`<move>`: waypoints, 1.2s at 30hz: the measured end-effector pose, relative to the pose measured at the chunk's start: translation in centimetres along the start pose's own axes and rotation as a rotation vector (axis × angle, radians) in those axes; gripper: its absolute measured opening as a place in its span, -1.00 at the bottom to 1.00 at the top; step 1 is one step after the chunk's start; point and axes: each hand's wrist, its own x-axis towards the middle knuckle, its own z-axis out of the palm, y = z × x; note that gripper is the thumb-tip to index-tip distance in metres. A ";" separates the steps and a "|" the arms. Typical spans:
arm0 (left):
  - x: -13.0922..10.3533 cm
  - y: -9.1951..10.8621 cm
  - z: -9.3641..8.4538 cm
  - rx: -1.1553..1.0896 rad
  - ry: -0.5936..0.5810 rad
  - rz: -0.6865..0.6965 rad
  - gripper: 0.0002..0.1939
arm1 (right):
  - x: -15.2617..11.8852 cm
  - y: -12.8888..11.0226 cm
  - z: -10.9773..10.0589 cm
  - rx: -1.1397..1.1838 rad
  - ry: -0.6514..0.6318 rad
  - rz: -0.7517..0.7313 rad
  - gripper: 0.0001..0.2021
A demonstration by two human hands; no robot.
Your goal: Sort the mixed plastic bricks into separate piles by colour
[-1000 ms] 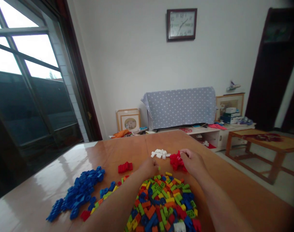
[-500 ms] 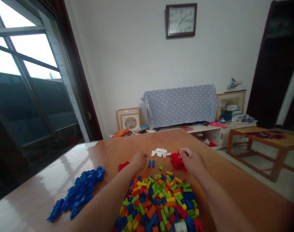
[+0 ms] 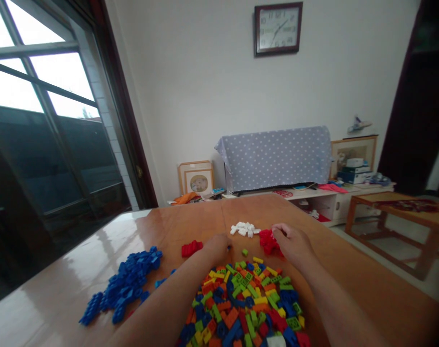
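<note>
The place looks like a living room in a home: a clock (image 3: pixel 278 30) hangs on the wall at the top, a polka-dotted cloth (image 3: pixel 277 161) drapes above a low white cabinet (image 3: pixel 344 207) right of centre, framed artwork (image 3: pixel 198 183) leans left of it, and toy bricks (image 3: pixel 251 303) cover part of the wooden table (image 3: pixel 190 226) below.

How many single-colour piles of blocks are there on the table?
4: the blue pile at left, the red group beside the left hand, the white pile farther back, and the red pile by the right hand. The left arm may hide others.
</note>
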 end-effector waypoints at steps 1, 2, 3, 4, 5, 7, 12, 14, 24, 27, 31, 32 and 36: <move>-0.1 -0.2 0.0 0.019 0.012 -0.010 -0.66 | 0.0 0.0 0.0 -0.003 -0.002 -0.003 -0.71; -0.3 -0.5 -0.1 0.046 0.021 -0.020 -0.67 | -0.1 -0.1 0.0 -0.004 -0.004 -0.006 -0.71; -0.5 -0.7 -0.1 0.073 0.029 -0.027 -0.68 | -0.1 -0.1 -0.1 -0.002 -0.006 -0.009 -0.71; -0.7 -0.9 -0.2 0.096 0.035 -0.035 -0.68 | -0.1 -0.2 -0.1 0.000 -0.011 -0.011 -0.71; -0.9 -1.0 -0.3 0.117 0.038 -0.043 -0.69 | -0.2 -0.2 -0.1 0.000 -0.015 -0.011 -0.71; -1.2 -1.2 -0.4 0.152 0.040 -0.059 -0.73 | -0.2 -0.2 -0.1 -0.001 -0.017 -0.010 -0.70; -1.8 -1.1 -1.1 0.199 0.034 -0.072 -0.75 | -0.1 -0.1 0.1 -0.013 -0.010 -0.020 -0.70; -1.9 -0.8 -1.3 0.199 0.042 -0.062 -0.74 | -0.1 -0.1 0.2 -0.015 -0.014 -0.025 -0.70; -4.7 -1.2 -3.8 0.031 0.214 -0.081 -0.60 | -0.2 0.1 0.2 0.002 -0.058 -0.026 -0.72; -7.4 -1.8 -4.8 -0.118 0.335 -0.136 -0.59 | -0.1 0.3 0.4 0.021 -0.088 -0.018 -0.72; -11.3 -3.3 -5.4 -0.231 0.439 -0.292 -0.62 | -0.1 0.5 0.9 -0.001 -0.132 -0.041 -0.73; -12.1 -3.8 -5.4 -0.242 0.462 -0.318 -0.64 | -0.2 0.5 1.1 -0.010 -0.145 -0.038 -0.73; -14.9 -5.1 -5.3 -0.247 0.467 -0.334 -0.68 | -0.5 0.4 1.9 -0.067 -0.208 -0.047 -0.71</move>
